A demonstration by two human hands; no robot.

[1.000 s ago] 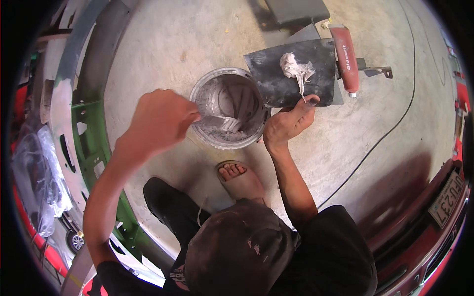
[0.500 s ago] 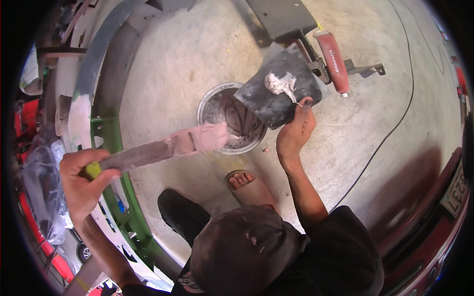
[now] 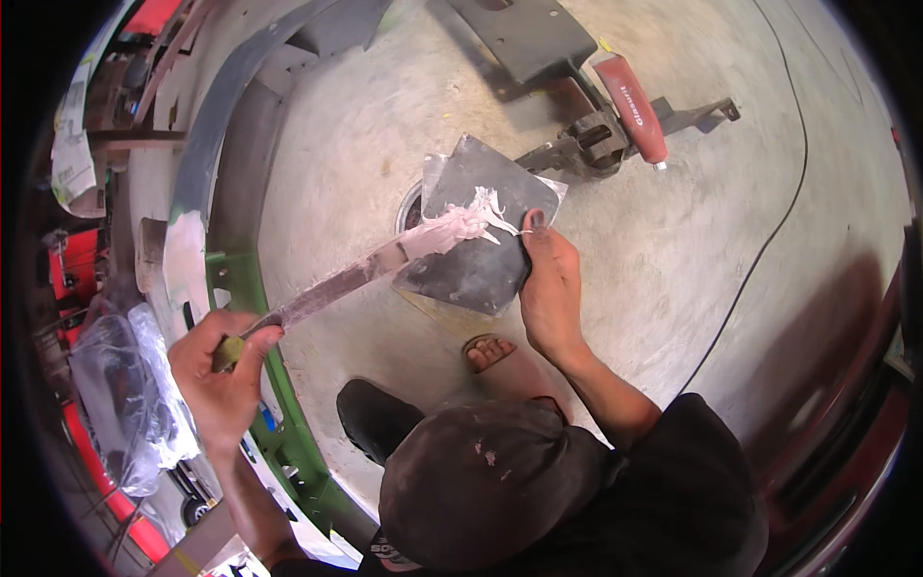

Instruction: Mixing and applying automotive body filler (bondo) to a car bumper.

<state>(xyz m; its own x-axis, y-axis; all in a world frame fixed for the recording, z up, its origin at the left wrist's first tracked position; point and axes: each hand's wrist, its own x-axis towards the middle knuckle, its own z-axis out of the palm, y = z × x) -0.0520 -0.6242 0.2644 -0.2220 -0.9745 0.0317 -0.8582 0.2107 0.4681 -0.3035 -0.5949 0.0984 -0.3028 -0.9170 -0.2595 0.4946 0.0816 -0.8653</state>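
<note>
Spatula in left hand touches pale putty.

Left hand curls; right hand grips, thumb uppermost.

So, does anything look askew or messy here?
Yes, mildly: a grey sheet pokes out crookedly from under the dark board, its corners not lining up. Also, pale paste straggles across the board toward the right hand.

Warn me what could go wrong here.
A strand of pale paste reaches close to the thumb of the right hand, so it might smear. The left hand grips the long spatula at its handle end, so its coated tip could wobble. If the dark board tilts, paste could slide off.
</note>
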